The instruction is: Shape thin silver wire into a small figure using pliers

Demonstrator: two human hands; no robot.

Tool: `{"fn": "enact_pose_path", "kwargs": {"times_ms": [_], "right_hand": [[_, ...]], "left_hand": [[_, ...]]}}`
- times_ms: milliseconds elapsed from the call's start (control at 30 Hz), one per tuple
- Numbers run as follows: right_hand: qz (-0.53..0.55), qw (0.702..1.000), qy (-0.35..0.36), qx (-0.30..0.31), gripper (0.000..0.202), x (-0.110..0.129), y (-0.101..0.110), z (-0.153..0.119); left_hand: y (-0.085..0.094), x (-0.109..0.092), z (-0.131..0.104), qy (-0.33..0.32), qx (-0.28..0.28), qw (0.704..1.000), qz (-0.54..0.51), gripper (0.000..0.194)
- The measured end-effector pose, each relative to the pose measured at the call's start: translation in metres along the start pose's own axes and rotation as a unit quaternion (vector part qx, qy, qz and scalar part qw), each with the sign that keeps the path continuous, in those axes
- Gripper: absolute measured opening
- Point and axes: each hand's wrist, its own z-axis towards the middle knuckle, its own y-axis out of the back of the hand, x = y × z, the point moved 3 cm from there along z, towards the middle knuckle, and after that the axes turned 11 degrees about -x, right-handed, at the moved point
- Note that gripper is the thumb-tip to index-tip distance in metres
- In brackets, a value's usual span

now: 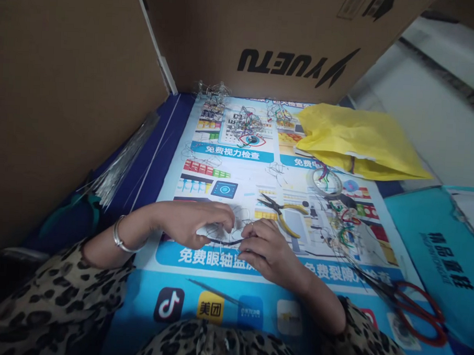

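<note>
Both my hands meet over the printed poster sheet (230,157), around a small tangle of thin wire (241,219). My left hand (201,223) has its fingers bent and closed at the left side of the wire. On the right side, my right hand (267,249) pinches the wire, with a ring on one finger. A dark strand runs between the two hands. Just beyond my right hand lie pliers with yellow handles (293,207), jaws to the left. Thin dark tweezers or a similar pointed tool (216,292) lie nearer to me.
Wire tangles (249,123) lie at the back, colourful ones (347,229) at right. Beside them are a tape roll (326,181), a yellow bag (352,138) and red-handled scissors (419,311). Cardboard (212,35) stands behind. A wire bundle (122,164) and teal-handled tool (72,209) are left.
</note>
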Motion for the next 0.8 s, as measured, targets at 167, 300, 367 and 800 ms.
{"fn": "enact_pose_path", "kwargs": {"times_ms": [167,300,367,800], "right_hand": [[0.006,1.000,-0.003,0.006,0.013,-0.0020,-0.0014,-0.0019],[0.005,1.000,-0.001,0.005,0.013,-0.0029,-0.0018,-0.0021],[0.006,1.000,0.000,0.003,0.013,-0.0026,-0.0016,-0.0017],[0.002,1.000,-0.001,-0.001,0.016,-0.0011,-0.0006,-0.0012]], "left_hand": [[-0.0049,0.0001,-0.0021,0.027,0.036,0.999,0.014,0.052],[-0.0064,0.0009,-0.0004,0.043,0.032,0.998,0.017,0.047],[-0.0066,0.0006,0.0006,0.044,0.027,0.999,0.016,0.045],[-0.0075,-0.0023,0.0023,0.053,0.007,0.998,0.023,0.035]]}}
